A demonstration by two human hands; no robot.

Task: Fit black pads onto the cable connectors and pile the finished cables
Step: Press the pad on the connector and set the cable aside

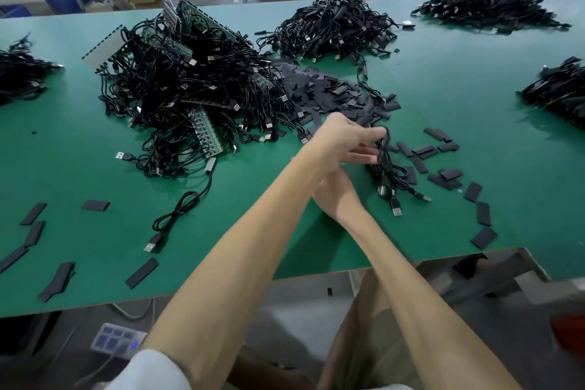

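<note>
The left hand (343, 139) reaches across to the right. Its fingers (364, 156) pinch a small bundle of cables (387, 171), whose USB connectors trail onto the green tabletop (253, 231); they are probably gathered so they can be piled as one. The right hand (334, 196) lies beneath the left forearm, and I cannot tell how its fingers are set. Black pads (332, 89) are heaped just beyond the hands, within easy reach.

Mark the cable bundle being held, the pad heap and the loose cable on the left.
cable bundle (387, 172): head view, hanging strands.
pad heap (327, 89): head view, heap's middle.
loose cable (154, 243): head view, its USB plug.
</note>
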